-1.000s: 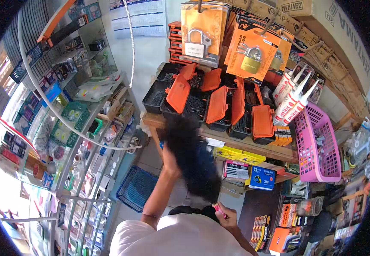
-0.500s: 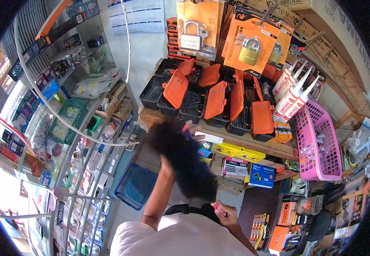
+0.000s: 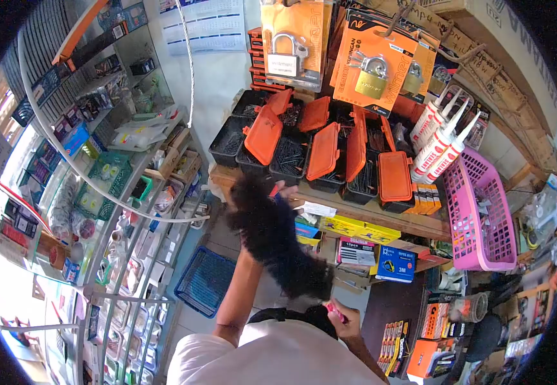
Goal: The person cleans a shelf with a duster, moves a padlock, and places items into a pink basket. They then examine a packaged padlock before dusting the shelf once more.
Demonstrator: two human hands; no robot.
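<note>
A black fluffy duster (image 3: 278,240) stretches across the middle of the view. My right hand (image 3: 347,321) is closed around its pink handle (image 3: 335,312), close to my body. The duster's head covers most of my left hand (image 3: 285,190); only some fingertips show past it, beside the front edge of the wooden shelf (image 3: 227,176). A small bit of red (image 3: 274,190) shows at those fingertips, but the object it belongs to is hidden. Black boxes with orange lids (image 3: 264,135), several holding dark screws or nails, stand just beyond the left hand.
Packaged padlocks (image 3: 373,77) hang above the boxes. White sealant tubes (image 3: 435,147) and a pink basket (image 3: 480,218) stand to the right. Glass shelves of goods (image 3: 108,244) line the left. A blue basket (image 3: 204,282) sits on the floor; a white cord (image 3: 190,77) hangs down.
The duster has shifted slightly and its far end is a little higher. My left fingertips have moved slightly up and left, and my right hand slightly to the right with the handle.
</note>
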